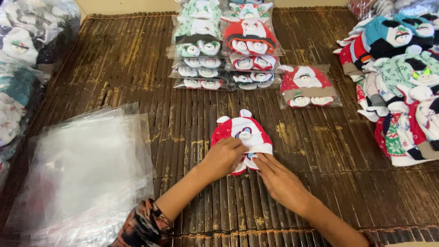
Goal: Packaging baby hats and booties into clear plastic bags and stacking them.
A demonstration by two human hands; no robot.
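Head view, contents as seen. Item one: a red and white knitted baby set (243,137) with a round snowman face patch and two small ear-like tips, lying loose and unbagged near the middle of the dark slatted bamboo mat (137,77). Left hand (224,157) rests on its lower left part, fingers curled over the fabric; right hand (277,180) lies flat at its lower right edge, fingertips touching the white cuff. Neither hand lifts it. Beyond it, two stacks of clear bags (224,43) stand side by side at the far edge: left stack holds green and white sets, right stack holds red and white sets, each bag sealed around one folded set with snowman faces showing. Just right of them, a single filled bag (307,87) holds a red set with a tan band. Far right: a loose heap of unbagged sets (402,87) in teal, red, green and white. Near left: a pile of empty clear plastic bags (82,174). Far left: large plastic sacks (27,50) holding more knitwear.
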